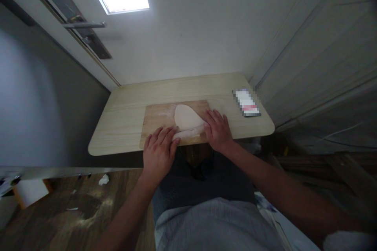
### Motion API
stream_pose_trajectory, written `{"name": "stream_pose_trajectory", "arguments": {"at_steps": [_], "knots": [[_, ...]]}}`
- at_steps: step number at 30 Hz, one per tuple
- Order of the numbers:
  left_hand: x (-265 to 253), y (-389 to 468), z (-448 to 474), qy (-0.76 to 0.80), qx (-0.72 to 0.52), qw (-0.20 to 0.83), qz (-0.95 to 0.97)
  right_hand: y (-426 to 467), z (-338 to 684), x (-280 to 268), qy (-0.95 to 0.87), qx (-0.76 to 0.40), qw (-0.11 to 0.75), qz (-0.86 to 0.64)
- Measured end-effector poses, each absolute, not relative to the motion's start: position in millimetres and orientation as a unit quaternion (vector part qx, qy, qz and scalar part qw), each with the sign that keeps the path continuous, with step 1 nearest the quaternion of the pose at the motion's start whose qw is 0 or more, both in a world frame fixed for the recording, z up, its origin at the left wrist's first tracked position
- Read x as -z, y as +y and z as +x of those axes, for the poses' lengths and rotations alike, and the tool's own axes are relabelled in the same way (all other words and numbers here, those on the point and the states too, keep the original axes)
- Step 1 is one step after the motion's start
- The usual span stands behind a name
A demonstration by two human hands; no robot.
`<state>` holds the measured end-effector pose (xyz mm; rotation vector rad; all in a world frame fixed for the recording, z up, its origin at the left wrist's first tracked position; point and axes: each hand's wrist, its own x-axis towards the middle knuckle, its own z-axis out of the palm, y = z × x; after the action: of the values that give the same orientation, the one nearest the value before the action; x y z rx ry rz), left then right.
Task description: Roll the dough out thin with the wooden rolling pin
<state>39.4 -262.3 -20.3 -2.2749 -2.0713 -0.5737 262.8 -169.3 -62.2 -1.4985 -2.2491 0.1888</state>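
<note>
A flattened sheet of pale dough (188,117) lies on a small wooden cutting board (153,119), its rounded side away from me. Across its near edge runs a whitish, flour-dusted rolling pin (188,132). The left end of the pin is under my left hand (159,149), whose fingers curve over the board. My right hand (217,129) grips the pin's right end, close to the dough's right corner. Both palms partly hide the pin's ends. White flour smears (166,113) mark the board left of the dough.
The board rests on a narrow light-wood table (118,125) with rounded corners. A phone (246,102) lies at its right end. Behind stands a white door with a metal handle (85,25). Crumpled paper (103,179) lies on the wooden floor at the left.
</note>
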Motion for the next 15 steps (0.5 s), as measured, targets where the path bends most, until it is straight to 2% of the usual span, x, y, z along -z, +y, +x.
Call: {"name": "stream_pose_trajectory", "arguments": {"at_steps": [15], "knots": [[37.3,-274.6,41.1,-0.648,0.243,0.028,-0.721,-199.0,270.0,77.1,-0.791,-0.065,0.307,-0.525]]}}
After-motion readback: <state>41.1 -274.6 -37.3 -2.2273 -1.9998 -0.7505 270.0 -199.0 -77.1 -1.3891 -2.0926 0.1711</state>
